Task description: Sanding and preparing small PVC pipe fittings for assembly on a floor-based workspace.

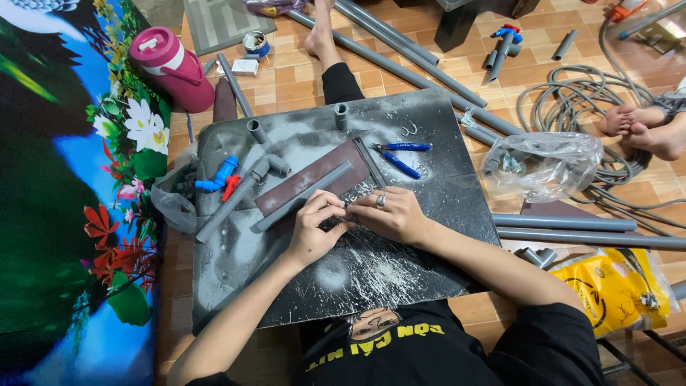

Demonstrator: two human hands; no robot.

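- At the far left of the frame stands a large colourful picture panel (64,186) with flowers, and at the upper left a pink jug (174,66) lies on the tiled floor.
- A dark board (400,264), dusty with white shavings, fills the middle of the frame. On its left edge lie blue and red valves (218,179).
- A grey elbow pipe (239,196) lies just beside the valves. Its long axis goes from lower left to upper right, and the bent end points to the upper right.
- A long grey pipe (304,196) lies on a brown strip (318,179) in the centre of the board. Its long axis also runs from lower left to upper right. It is plain, straight and matt grey, with an open end at the upper right.
- The left hand (314,229) is just below this pipe, with the fingers curled and pressed together on something small; I cannot tell what it is.
- The right hand (389,214), with a ring on one finger, touches the left one; its fingertips are closed at the same spot.
- Blue-handled pliers (400,156) lie above the hands, pointing to the left.
- At the right lie a clear plastic bag (547,164), long pipes (564,223) and a yellow bag (618,289).
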